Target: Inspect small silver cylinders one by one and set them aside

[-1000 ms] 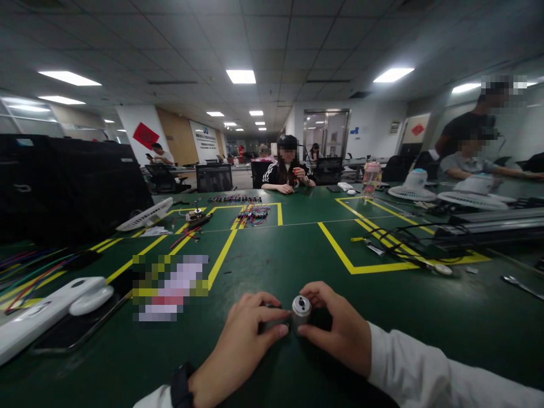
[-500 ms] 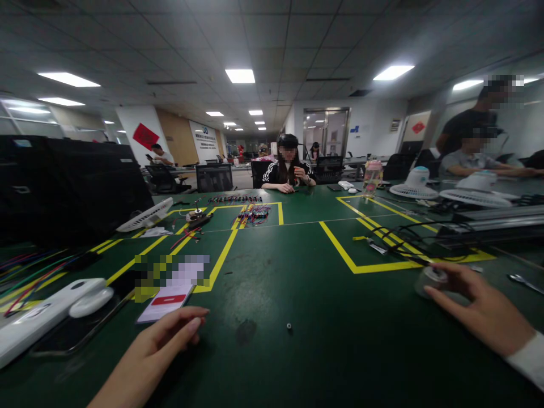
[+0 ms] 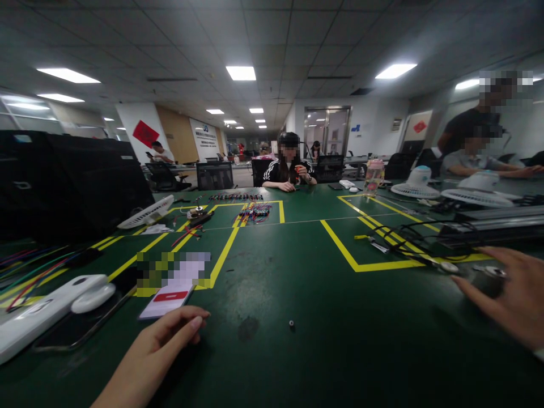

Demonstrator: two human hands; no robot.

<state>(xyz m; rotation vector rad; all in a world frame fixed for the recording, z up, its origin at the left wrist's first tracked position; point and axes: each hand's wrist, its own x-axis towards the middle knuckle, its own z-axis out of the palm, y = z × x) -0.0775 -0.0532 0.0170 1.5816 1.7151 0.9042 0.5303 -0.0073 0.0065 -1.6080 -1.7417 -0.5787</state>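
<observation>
My left hand [image 3: 155, 351] rests low on the green table [image 3: 263, 374], loosely curled, thumb against the fingers. Nothing shows in it. Just beyond its fingers lies a phone with a lit pale screen [image 3: 170, 297]. At the right, my right hand [image 3: 512, 297] is open, thumb and index finger spread around a small dark round object with a shiny top [image 3: 488, 279]. Whether they touch it is unclear, as the hand is blurred and covers part of it. A pale disc [image 3: 448, 267] lies left of that hand. A tiny metal piece [image 3: 291, 323] sits between my hands.
Black cables [image 3: 408, 243] and metal bars [image 3: 497, 224] lie at the right. A white device [image 3: 55, 314] and another phone [image 3: 80, 323] are at the left, near a black case [image 3: 72, 187]. Wired parts [image 3: 255, 212] lie farther back. A person [image 3: 289, 170] sits opposite.
My right hand has moved right and spread its fingers. The small round object now appears farther right, and the pale disc shows. My left hand stays put.
</observation>
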